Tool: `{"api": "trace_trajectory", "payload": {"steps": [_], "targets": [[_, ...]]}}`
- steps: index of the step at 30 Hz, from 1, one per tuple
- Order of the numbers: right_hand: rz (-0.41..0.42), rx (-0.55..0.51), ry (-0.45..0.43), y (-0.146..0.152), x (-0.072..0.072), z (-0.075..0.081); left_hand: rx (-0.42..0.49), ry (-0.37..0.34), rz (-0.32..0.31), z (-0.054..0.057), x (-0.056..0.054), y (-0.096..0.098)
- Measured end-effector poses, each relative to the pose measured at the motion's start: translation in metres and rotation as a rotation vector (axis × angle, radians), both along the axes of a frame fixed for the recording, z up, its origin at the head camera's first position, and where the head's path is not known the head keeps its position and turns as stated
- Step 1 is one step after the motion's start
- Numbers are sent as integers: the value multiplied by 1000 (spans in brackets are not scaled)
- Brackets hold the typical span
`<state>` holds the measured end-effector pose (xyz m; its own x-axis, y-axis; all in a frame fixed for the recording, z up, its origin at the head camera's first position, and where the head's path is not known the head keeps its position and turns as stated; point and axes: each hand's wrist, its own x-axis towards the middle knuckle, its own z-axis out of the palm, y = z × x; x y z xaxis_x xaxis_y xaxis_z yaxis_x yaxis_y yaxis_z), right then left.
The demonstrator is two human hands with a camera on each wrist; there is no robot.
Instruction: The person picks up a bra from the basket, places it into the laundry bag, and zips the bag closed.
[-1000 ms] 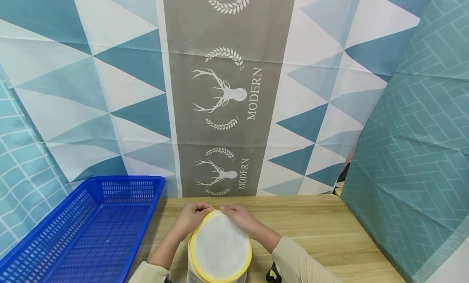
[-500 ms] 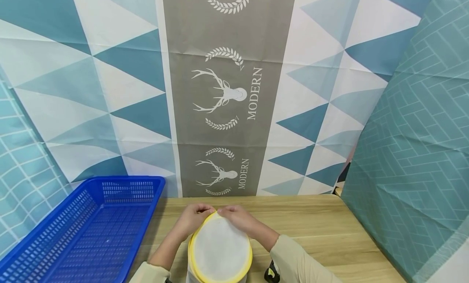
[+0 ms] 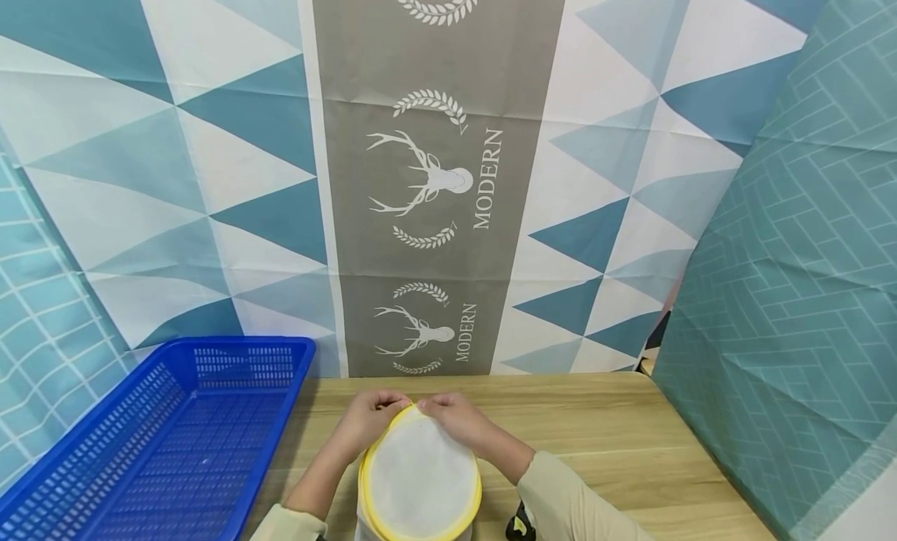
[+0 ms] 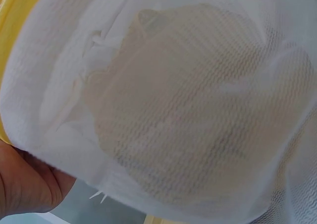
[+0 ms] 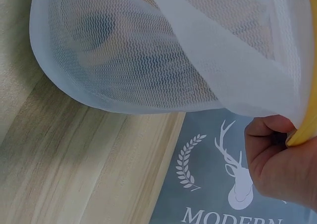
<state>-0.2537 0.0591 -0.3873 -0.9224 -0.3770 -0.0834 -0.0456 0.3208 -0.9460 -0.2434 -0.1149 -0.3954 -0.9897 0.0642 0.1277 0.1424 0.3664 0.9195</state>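
A round white mesh laundry bag (image 3: 423, 472) with yellow trim stands at the table's near edge in the head view, its pale lid facing up. My left hand (image 3: 373, 418) pinches the far yellow rim from the left. Close beside it, my right hand (image 3: 457, 418) grips the same rim with thumb and fingers. Through the mesh wall (image 4: 173, 100) in the left wrist view, a beige shape shows dimly. Darker and tan patches show behind the mesh (image 5: 124, 60) in the right wrist view. Whatever lies between the fingertips is hidden.
A blue plastic basket (image 3: 210, 447) with slotted walls sits to the left on the wood-grain table (image 3: 596, 447). A patterned cloth (image 3: 413, 214) hangs behind the table, and a green cloth (image 3: 792, 292) borders the right side.
Both hands keep their hold at the far rim. The right hand's fingertips have come slightly nearer the left hand and a little lower; the bag has barely shifted.
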Motion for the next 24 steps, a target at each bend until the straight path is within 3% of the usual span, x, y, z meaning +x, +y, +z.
{"api": "trace_trajectory", "payload": {"steps": [11, 24], "targets": [[-22, -4, -5, 2, 0, -3, 13, -8, 22, -5, -2, -2], [-37, -9, -20, 3, 1, -2, -3, -7, 21, -3, 1, -4]]}}
